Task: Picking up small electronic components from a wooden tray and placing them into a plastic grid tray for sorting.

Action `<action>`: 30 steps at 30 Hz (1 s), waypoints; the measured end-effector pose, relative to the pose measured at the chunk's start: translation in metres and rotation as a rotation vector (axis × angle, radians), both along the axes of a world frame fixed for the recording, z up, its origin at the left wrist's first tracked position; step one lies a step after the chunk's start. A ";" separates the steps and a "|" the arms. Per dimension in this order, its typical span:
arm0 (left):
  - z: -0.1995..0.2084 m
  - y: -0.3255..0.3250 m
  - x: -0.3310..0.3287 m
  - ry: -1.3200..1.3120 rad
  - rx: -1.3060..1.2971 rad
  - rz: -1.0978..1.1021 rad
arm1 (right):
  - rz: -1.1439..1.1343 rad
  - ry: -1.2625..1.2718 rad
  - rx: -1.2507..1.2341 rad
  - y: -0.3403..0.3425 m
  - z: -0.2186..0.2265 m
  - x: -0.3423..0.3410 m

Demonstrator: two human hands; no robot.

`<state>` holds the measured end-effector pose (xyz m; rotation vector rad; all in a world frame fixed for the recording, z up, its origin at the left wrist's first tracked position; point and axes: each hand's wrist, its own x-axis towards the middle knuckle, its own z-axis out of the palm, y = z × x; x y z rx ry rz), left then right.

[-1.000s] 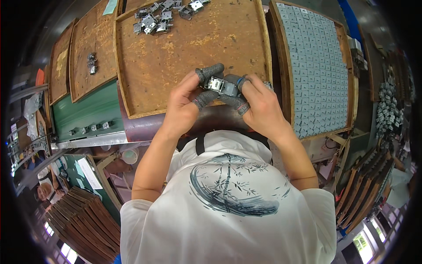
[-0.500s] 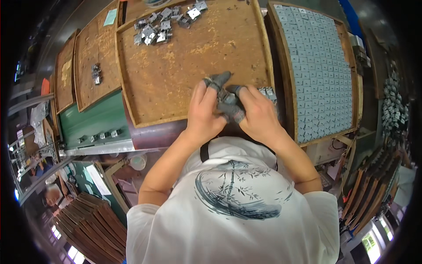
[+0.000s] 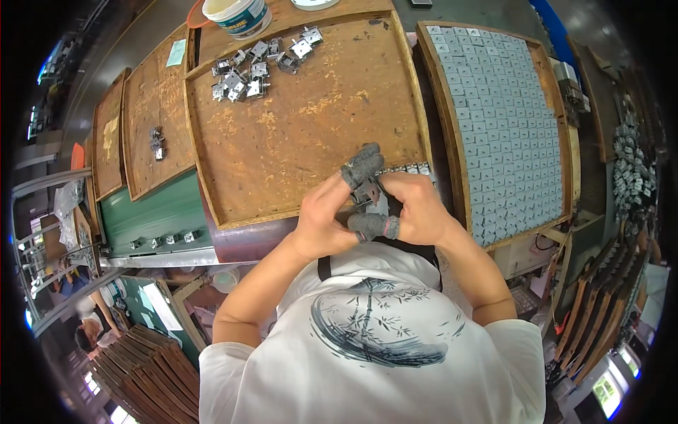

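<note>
My left hand and my right hand meet over the near edge of a shallow wooden tray, with grey cloth covers on several fingertips. Both are closed around a small silvery metal bracket, partly hidden by the fingers. Its finer detail is too small to make out. Just beyond my right hand, a row of similar metal brackets lines the tray's near right corner. A loose pile of the same metal parts lies in the far left of the tray.
To the right, a second wooden tray holds closely packed metal pieces. A white and teal bucket stands behind the middle tray. On the left are more wooden trays and a green surface bearing several small parts.
My view has shifted, showing more of the bucket. Both hands have drawn nearer my body, and the bracket between them shows more clearly. My left fingers have come down over it.
</note>
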<state>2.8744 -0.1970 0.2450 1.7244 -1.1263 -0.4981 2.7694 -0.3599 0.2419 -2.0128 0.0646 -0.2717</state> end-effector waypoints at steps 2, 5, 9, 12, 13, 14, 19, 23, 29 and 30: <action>0.000 -0.004 -0.007 -0.070 -0.043 0.032 | -0.032 -0.025 -0.025 0.000 -0.003 -0.002; 0.000 -0.008 -0.009 -0.151 -0.117 0.061 | -0.088 0.100 -0.045 0.003 0.007 -0.001; -0.013 0.002 -0.002 -0.096 0.056 -0.045 | 0.029 0.387 -0.116 -0.007 0.001 -0.003; -0.028 0.008 0.007 -0.095 0.183 0.037 | -0.114 0.243 -0.137 -0.044 -0.010 -0.017; -0.032 0.014 0.014 -0.071 0.242 0.111 | -0.254 0.143 -0.064 -0.067 -0.023 -0.027; -0.035 0.024 0.022 -0.047 0.310 0.191 | -0.470 0.226 -0.155 -0.098 -0.019 -0.041; -0.078 0.071 0.052 0.432 0.341 0.250 | -1.200 0.091 -0.287 -0.276 -0.033 -0.110; -0.076 0.064 0.056 0.551 0.494 0.059 | -1.144 0.464 -0.652 -0.380 -0.086 -0.151; -0.083 0.034 0.041 0.414 0.462 -0.073 | -1.022 0.791 -0.507 -0.378 -0.058 -0.119; -0.070 0.025 0.040 0.429 0.481 -0.095 | -1.095 0.660 -0.409 -0.398 -0.079 -0.140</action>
